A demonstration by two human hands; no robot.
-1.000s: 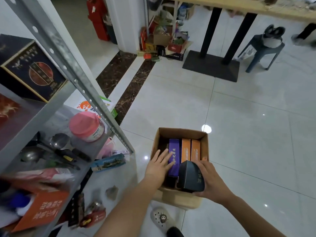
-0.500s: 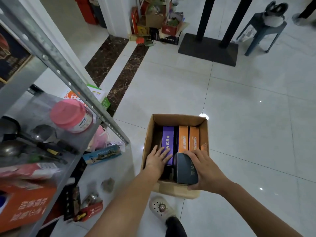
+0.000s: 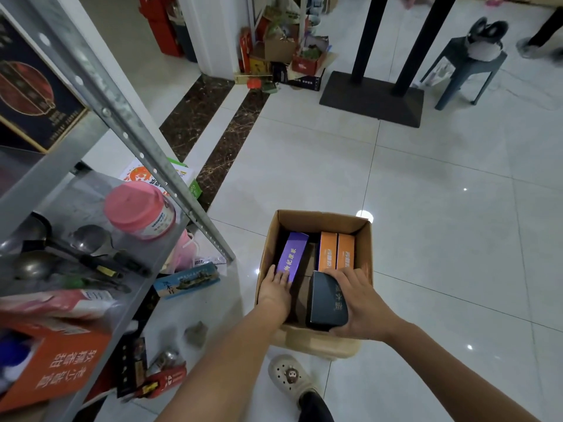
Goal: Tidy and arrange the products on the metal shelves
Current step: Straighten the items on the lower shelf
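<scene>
An open cardboard box [image 3: 316, 219] stands on the tiled floor beside the metal shelves [image 3: 128, 129]. Inside it lie a purple carton [image 3: 293, 254] and two orange cartons [image 3: 336, 251]. My left hand [image 3: 275, 289] rests flat on the purple carton's near end, which now leans toward the box's left wall. My right hand [image 3: 361, 306] grips a dark blue-black box [image 3: 326, 300] at the near right of the cardboard box. A pink-lidded jar [image 3: 141, 210] stands on the shelf at left.
Ladles [image 3: 88, 239] and an orange package [image 3: 58, 360] lie on the shelves. Small cartons [image 3: 185, 280] and a red item [image 3: 164, 379] sit on the floor under the shelf. A black table base [image 3: 371, 97], a grey stool [image 3: 466, 65] and piled goods [image 3: 283, 56] stand beyond. My shoe [image 3: 289, 376] is near the box.
My left hand has pushed the purple carton leftward, so it tilts away from the orange cartons. My right hand has lowered the dark box into the cardboard box. The view tipped down.
</scene>
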